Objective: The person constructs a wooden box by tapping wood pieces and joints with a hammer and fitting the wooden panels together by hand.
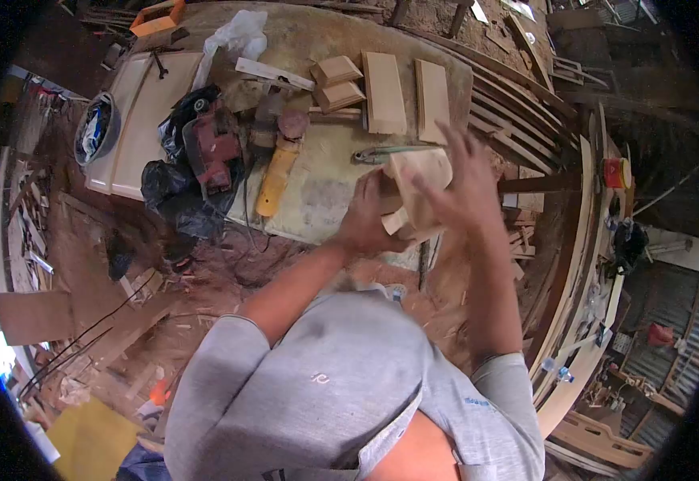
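Observation:
Near the front edge of the workbench (317,196), a pale curved wooden piece (421,172) is held up off the surface. My left hand (369,216) grips its left and lower side, with the fingers wrapped round it. On the other side my right hand (461,180) has its fingers spread, the thumb side lying against the wood; the palm is partly hidden. Behind the piece lies a thin greenish tool (385,152). Two flat bevelled boards (384,92) and several small wooden blocks (337,84) rest farther back on the bench.
A yellow power tool (279,172) and a red power tool (211,148) lie left of my hands, beside black plastic bags (169,184). A bucket (97,128) and pale panels (145,120) are at the far left. Long boards (566,264) run along the right.

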A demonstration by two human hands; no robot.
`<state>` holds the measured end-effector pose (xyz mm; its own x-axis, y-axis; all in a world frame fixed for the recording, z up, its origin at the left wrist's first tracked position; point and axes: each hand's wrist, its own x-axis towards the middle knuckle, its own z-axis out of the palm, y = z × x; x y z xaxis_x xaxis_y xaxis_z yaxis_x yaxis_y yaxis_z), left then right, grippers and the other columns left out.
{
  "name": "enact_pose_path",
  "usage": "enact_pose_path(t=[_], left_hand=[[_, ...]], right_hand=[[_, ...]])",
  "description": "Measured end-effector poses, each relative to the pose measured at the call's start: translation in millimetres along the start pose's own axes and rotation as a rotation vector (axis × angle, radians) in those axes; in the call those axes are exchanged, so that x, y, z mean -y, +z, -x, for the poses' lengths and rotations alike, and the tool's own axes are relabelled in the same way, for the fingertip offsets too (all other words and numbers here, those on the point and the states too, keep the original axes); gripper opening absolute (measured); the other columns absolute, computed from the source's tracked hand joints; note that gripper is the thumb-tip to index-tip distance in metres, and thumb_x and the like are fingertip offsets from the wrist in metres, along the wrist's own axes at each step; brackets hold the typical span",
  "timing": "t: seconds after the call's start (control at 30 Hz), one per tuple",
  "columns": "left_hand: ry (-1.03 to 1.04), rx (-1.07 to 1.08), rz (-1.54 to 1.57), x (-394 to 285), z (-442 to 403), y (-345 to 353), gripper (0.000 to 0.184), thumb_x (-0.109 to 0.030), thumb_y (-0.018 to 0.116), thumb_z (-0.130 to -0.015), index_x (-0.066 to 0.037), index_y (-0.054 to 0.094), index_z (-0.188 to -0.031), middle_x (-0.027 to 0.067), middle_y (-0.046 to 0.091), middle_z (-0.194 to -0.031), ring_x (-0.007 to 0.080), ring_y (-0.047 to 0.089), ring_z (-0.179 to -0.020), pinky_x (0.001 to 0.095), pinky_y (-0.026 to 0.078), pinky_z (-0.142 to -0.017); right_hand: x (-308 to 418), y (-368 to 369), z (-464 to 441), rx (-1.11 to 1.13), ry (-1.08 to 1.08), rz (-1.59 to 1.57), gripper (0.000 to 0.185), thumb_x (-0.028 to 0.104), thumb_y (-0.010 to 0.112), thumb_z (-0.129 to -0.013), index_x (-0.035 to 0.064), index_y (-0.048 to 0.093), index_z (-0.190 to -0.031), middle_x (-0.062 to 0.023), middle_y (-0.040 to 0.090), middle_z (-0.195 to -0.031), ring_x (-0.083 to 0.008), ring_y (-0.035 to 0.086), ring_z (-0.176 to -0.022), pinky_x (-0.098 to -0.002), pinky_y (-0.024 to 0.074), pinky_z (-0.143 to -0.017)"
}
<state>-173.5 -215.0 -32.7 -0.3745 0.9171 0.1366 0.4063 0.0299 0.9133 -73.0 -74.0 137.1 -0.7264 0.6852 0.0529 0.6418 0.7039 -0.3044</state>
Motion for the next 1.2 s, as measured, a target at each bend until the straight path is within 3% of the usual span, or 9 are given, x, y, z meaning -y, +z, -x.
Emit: enact_pose_path(t=[0.17,0.4,0.5,0.63,0.77,0.9,0.93,1.13,1.2], left_hand=[[0.388,-0.105,-0.214,-19,-13,3,0.145,-0.036,0.101,-0.040,0.004,0.031,-0.160,0.0238,0.043,-0.150,0.0469,0.041,-0.141,0.0580,0.036,-0.122],[0.572,-0.305,-0.314,32,7,22,0.118,-0.047,0.096,-0.060,0.001,0.040,-0.152,0.0222,0.050,-0.144,0.0468,0.048,-0.134,0.0602,0.041,-0.119],[0.536,-0.386,-0.289,43,24,28,0.108,-0.054,0.093,-0.068,-0.001,0.042,-0.147,0.0223,0.051,-0.143,0.0464,0.050,-0.133,0.0618,0.041,-0.119],[0.521,-0.429,-0.339,48,26,18,0.104,-0.056,0.089,-0.073,-0.002,0.040,-0.146,0.0214,0.051,-0.142,0.0442,0.053,-0.131,0.0629,0.042,-0.118],[0.530,-0.424,-0.322,40,35,15,0.103,-0.055,0.089,-0.073,-0.002,0.041,-0.146,0.0211,0.053,-0.141,0.0433,0.054,-0.131,0.0630,0.043,-0.116],[0.510,-0.414,-0.325,44,42,27,0.096,-0.055,0.089,-0.073,-0.001,0.048,-0.141,0.0216,0.055,-0.138,0.0440,0.055,-0.130,0.0631,0.045,-0.115],[0.502,-0.422,-0.321,43,45,28,0.094,-0.055,0.089,-0.073,-0.001,0.049,-0.140,0.0217,0.056,-0.138,0.0441,0.055,-0.129,0.0631,0.045,-0.115],[0.526,-0.454,-0.308,39,40,24,0.092,-0.054,0.088,-0.075,0.001,0.050,-0.139,0.0225,0.056,-0.138,0.0439,0.056,-0.129,0.0627,0.045,-0.115],[0.547,-0.442,-0.310,41,39,25,0.090,-0.052,0.087,-0.077,0.001,0.049,-0.140,0.0231,0.055,-0.139,0.0440,0.055,-0.130,0.0628,0.045,-0.115]], right_hand=[[-53,33,44,-0.068,0.056,-0.271,0.088,0.035,0.084,-0.071,0.0126,0.054,-0.151,-0.0289,0.047,-0.154,-0.0486,0.047,-0.144,-0.0585,0.0423,-0.117],[-45,87,76,-0.412,-0.184,-0.327,0.083,0.030,0.084,-0.065,0.0119,0.062,-0.143,-0.0253,0.041,-0.158,-0.0448,0.045,-0.147,-0.0555,0.0413,-0.118],[-33,88,91,-0.336,-0.229,-0.322,0.084,0.035,0.086,-0.065,0.0114,0.063,-0.142,-0.0256,0.039,-0.160,-0.0451,0.042,-0.149,-0.0576,0.0398,-0.119],[1,44,79,-0.266,-0.260,-0.162,0.083,0.063,0.080,-0.082,0.0122,0.065,-0.145,-0.0278,0.042,-0.162,-0.0473,0.037,-0.151,-0.0577,0.0276,-0.125],[28,-31,50,-0.501,-0.431,-0.173,0.071,0.064,0.054,-0.101,0.0105,0.065,-0.146,-0.0248,0.047,-0.160,-0.0460,0.035,-0.153,-0.0568,0.0243,-0.126],[19,54,25,-0.305,-0.301,-0.157,0.045,0.038,0.061,-0.099,0.0086,0.076,-0.129,-0.0175,0.063,-0.145,-0.0404,0.046,-0.145,-0.0537,0.0192,-0.126],[11,61,20,-0.148,-0.335,-0.180,0.041,0.030,0.064,-0.095,0.0074,0.074,-0.127,-0.0149,0.072,-0.126,-0.0387,0.054,-0.135,-0.0539,0.0246,-0.122],[39,9,23,-0.391,-0.376,-0.206,0.031,0.023,0.058,-0.096,0.0062,0.077,-0.114,-0.0139,0.076,-0.113,-0.0300,0.065,-0.119,-0.0477,0.0348,-0.115],[15,59,28,-0.425,-0.270,-0.271,0.031,0.025,0.058,-0.098,0.0055,0.077,-0.114,-0.0143,0.076,-0.111,-0.0322,0.065,-0.115,-0.0482,0.0357,-0.113]])
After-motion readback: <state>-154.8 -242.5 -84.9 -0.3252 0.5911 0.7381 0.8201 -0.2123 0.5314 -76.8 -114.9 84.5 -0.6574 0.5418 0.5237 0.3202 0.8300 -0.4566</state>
